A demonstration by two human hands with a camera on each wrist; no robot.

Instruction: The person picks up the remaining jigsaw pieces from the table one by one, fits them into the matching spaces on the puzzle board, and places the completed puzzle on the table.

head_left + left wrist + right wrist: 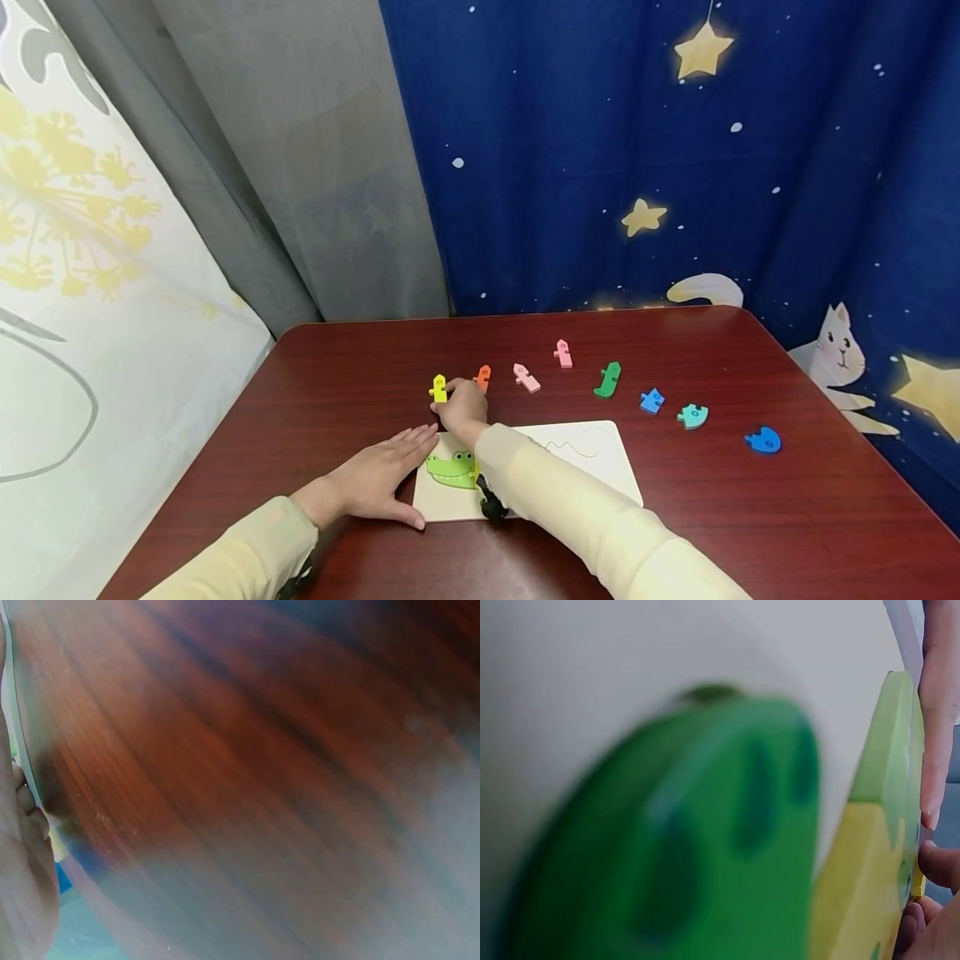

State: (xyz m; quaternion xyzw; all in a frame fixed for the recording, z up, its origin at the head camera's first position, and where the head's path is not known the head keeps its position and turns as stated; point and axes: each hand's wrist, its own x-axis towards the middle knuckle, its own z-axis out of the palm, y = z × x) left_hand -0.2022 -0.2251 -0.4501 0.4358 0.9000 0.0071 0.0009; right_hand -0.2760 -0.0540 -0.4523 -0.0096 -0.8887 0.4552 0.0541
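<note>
My right hand (462,408) pinches a yellow puzzle piece (439,389) just beyond the far left corner of a pale puzzle board (435,507). A green crocodile-head piece (452,470) lies in the board's left part, with a bit of yellow beside it. The right forearm covers the middle of the board. My left hand (382,473) lies spread on the table against the board's left edge. In the right wrist view, a dark green piece (735,817) looms blurred in front, beside a yellow and light green one.
Beyond the board lie an orange piece (483,377), two pink pieces (527,378) and a green piece (608,380). Farther right are a blue house-like piece (652,402), a teal piece (692,417) and a rounded blue piece (764,440). Curtains hang behind the brown table (345,375).
</note>
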